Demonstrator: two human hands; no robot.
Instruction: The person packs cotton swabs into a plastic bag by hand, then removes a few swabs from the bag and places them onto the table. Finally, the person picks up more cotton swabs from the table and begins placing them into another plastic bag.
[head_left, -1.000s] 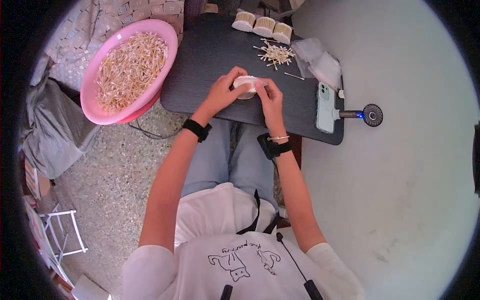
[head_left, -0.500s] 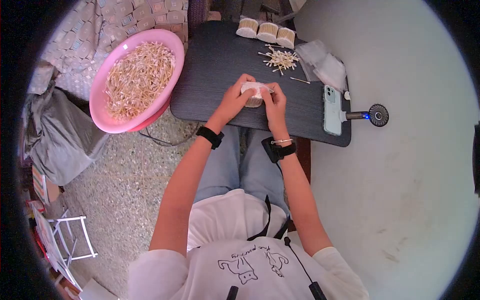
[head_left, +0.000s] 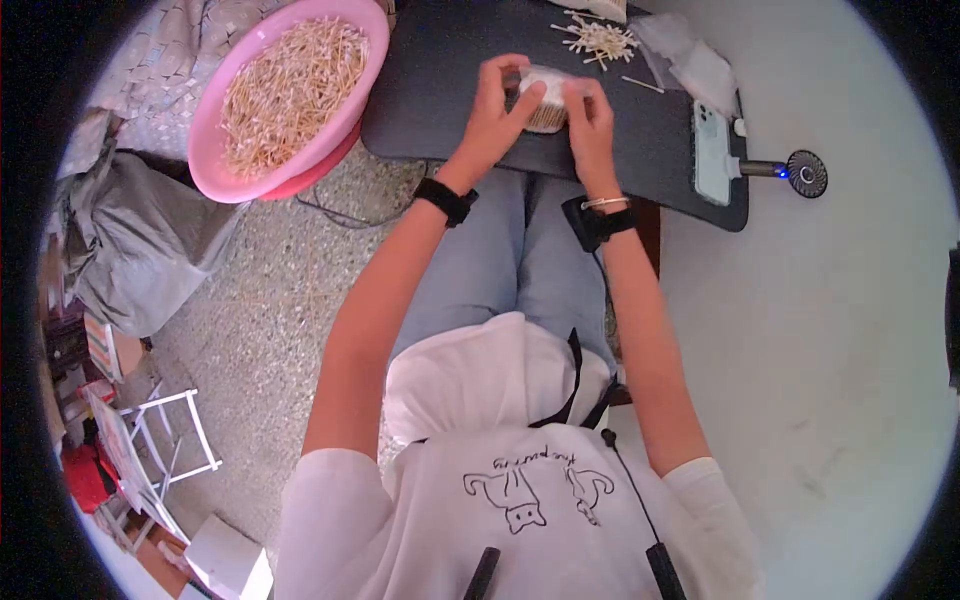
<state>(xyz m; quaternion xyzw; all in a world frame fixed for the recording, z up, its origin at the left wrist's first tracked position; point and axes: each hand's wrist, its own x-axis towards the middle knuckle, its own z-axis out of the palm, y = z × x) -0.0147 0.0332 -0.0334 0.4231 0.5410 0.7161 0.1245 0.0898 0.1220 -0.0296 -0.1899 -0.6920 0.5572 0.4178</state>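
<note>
Cotton-swab bundle (head_left: 545, 117) between left hand (head_left: 494, 117) and right hand (head_left: 592, 124).

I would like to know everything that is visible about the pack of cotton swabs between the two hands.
The pack of cotton swabs is a compact, rounded bundle: white tips close together on top, pale wood-coloured sticks lined up below. Clear, thin film, seemingly plastic, shows around its top. It looks roughly upright, at the near part of the dark table; whether it touches the surface is unclear. The left hand and right hand hold it from both sides, thumbs near the top.
</note>
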